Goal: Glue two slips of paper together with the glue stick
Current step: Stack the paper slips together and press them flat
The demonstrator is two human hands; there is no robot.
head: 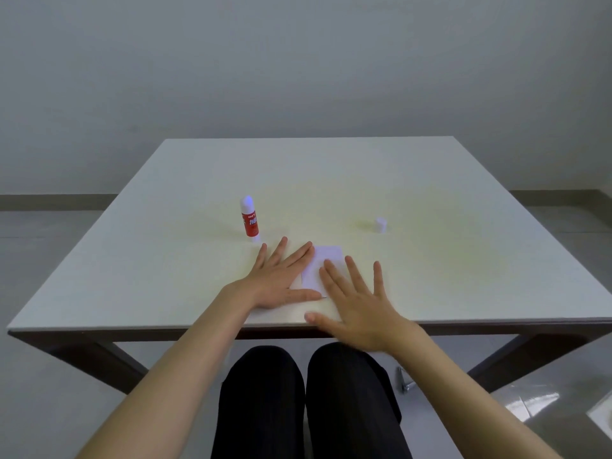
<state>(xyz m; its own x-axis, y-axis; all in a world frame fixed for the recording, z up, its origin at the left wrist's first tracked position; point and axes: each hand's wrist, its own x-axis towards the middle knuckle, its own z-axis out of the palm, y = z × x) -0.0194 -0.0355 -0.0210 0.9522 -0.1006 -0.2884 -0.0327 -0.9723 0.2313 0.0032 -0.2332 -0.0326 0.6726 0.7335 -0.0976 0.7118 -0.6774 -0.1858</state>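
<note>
White paper slips (320,264) lie flat near the front edge of the white table (430,193), one overlapping the other. My left hand (281,279) lies flat on their left part, fingers spread. My right hand (357,299) lies flat with its fingertips on the right part of the paper, thumb at the table's front edge. The red and white glue stick (249,220) stands upright and uncapped behind my left hand. Its white cap (380,224) stands apart on the right.
A grey wall rises behind the table. The table's dark legs (112,356) and my dark-trousered knees (298,392) show below its front edge. A small metal object (403,380) lies on the floor at the right.
</note>
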